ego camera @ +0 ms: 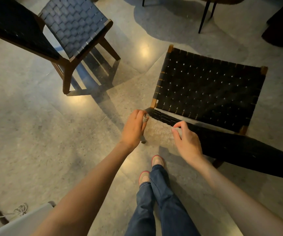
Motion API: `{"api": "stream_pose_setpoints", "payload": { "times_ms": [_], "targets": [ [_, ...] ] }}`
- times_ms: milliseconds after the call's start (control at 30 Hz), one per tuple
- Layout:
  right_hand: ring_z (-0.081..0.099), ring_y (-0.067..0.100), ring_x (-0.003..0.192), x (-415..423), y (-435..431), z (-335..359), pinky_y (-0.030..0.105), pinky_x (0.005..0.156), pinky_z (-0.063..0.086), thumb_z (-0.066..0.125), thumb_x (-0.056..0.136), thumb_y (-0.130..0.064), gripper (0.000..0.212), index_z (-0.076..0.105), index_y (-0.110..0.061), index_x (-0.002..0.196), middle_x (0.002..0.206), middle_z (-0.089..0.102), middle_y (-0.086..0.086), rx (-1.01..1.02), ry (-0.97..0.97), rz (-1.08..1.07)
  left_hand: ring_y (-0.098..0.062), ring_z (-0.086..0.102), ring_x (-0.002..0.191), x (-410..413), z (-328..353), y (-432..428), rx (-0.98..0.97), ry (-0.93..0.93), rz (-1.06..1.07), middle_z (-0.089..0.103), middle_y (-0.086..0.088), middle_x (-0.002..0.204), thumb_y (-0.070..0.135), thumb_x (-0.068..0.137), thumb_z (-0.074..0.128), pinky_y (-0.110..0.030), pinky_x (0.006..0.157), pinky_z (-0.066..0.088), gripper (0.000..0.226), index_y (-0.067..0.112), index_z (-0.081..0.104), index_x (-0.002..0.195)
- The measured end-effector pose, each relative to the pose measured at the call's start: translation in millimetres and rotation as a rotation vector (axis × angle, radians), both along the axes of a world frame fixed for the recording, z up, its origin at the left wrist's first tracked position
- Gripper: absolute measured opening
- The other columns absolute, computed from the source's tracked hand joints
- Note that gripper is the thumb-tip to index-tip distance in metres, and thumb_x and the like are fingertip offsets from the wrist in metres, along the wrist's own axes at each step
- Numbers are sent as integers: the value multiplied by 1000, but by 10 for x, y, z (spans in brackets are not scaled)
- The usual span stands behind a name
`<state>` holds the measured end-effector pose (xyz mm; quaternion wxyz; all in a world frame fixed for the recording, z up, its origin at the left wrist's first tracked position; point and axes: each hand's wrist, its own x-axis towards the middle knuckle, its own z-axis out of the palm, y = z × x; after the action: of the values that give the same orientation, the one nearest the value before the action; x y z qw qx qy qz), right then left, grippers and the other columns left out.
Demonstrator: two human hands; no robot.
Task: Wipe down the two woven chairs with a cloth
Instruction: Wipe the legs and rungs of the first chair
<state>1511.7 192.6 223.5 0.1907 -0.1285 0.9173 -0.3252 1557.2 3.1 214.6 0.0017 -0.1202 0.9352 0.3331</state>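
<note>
Cloth (159,132) draped over near chair (207,92) backrest top, long axis along rail. Left hand (134,127) pinches left end, right hand (186,142) grips right end. Keep it taut, drag along rail, then down weave. Far chair (74,26) upper left, well apart, untouched.

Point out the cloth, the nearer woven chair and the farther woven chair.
cloth (159,132), head view, middle of the fluffy face.
nearer woven chair (208,92), head view, centre of woven seat.
farther woven chair (76,24), head view, centre of woven seat.
</note>
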Motion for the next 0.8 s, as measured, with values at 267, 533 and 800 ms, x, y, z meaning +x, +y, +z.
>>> {"api": "stream_pose_setpoints", "payload": {
  "times_ms": [267, 533, 800],
  "targets": [
    [54, -1, 61, 138, 290, 68, 11, 48, 34, 44, 99, -30, 4, 43, -33, 96, 71, 52, -16, 14, 60, -99, -31, 21, 142, 125, -58, 214, -474, -104, -167, 41, -13, 141, 62, 92, 11, -42, 115, -18, 79, 8, 38, 142],
    [54, 3, 57, -10, 520, 124, 18, 47, 38, 45, 99, -30, 2, 47, -29, 99, 69, 54, -12, -26, 20, -207, -27, 33, 130, -25, -118, 411, -512, -150, -202, 43, -8, 136, 81, 78, 9, -41, 116, 3, 97, 13, 37, 141],
    [50, 2, 49, -208, 1329, 195, 13, 43, 31, 47, 99, -27, 5, 51, -23, 99, 62, 52, -12, -33, 41, -144, -23, 37, 115, -192, -187, 1179, -334, -127, -82, 52, 0, 117, 84, 75, 24, -40, 105, 16, 79, 23, 54, 117]
  ]
}}
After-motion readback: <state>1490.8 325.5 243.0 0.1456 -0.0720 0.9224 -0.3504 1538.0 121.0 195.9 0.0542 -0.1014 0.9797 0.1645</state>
